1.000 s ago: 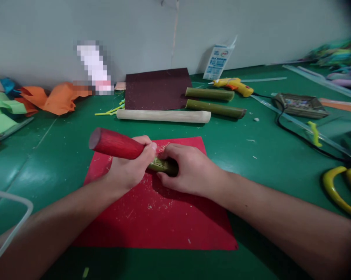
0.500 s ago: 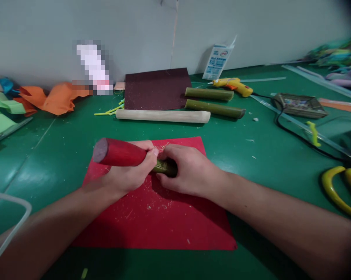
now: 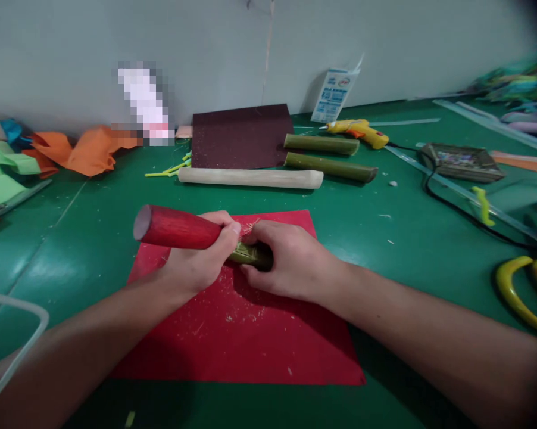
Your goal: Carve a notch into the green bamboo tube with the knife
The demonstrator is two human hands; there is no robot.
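My left hand (image 3: 199, 262) is closed round a red wooden handle (image 3: 174, 227) that points up and to the left. Its working end is hidden behind my fingers. My right hand (image 3: 290, 259) is closed on a short green bamboo piece (image 3: 250, 255) and presses it down on a red mat (image 3: 246, 322). The handle's tool meets the bamboo between my two hands, where pale fibres stick up. Pale shavings are scattered over the mat.
Beyond the mat lie a pale wooden stick (image 3: 250, 177), two green bamboo tubes (image 3: 330, 167), a dark maroon sheet (image 3: 242, 136) and a yellow glue gun (image 3: 358, 131). Yellow-handled shears (image 3: 518, 286) lie at the right; orange and green paper scraps (image 3: 81, 149) at the left.
The red handle dipped lower half a second ago and has now risen again to about where it was. My right hand and the bamboo piece have stayed put.
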